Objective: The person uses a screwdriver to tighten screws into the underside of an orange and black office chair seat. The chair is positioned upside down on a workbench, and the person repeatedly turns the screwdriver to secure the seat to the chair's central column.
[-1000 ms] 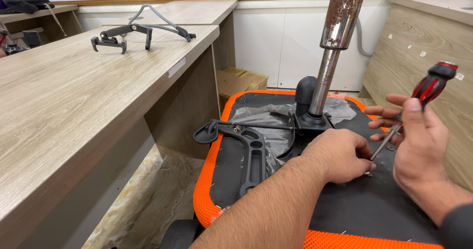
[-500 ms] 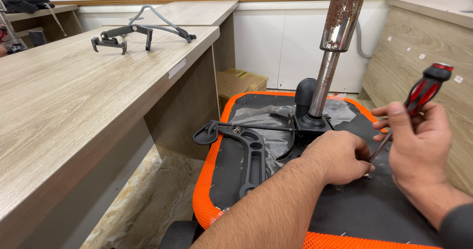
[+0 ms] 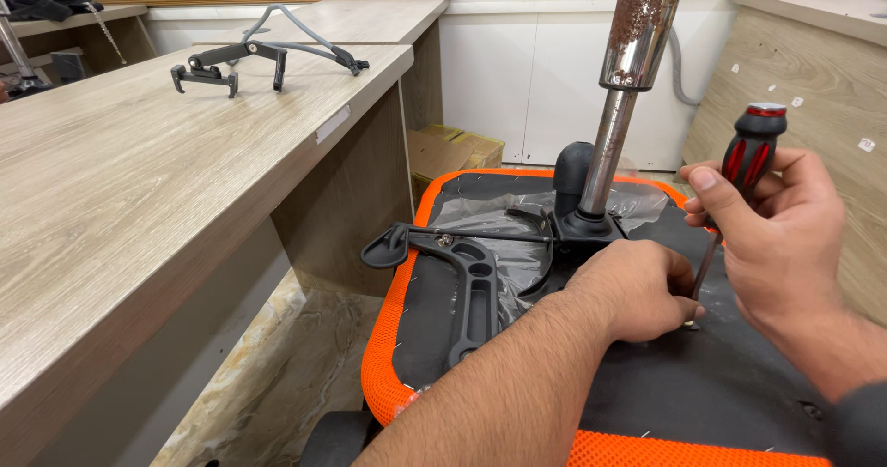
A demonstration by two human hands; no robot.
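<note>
left hand lower centre, fingers curled, pressing flat on upturned chair seat | right hand right of frame, fingers closed round screwdriver, tip down at seat underside; ribbed handle looks grippy, steel shaft stiff, light tool | black armrest bracket centre-left | rusty gas-lift column upright beyond | spare bracket on wooden surface upper left

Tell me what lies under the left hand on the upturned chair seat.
The left hand rests on the black underside of the seat, beside the metal column. The screwdriver in the right hand points down at its edge. Anything beneath the palm is covered.
</note>
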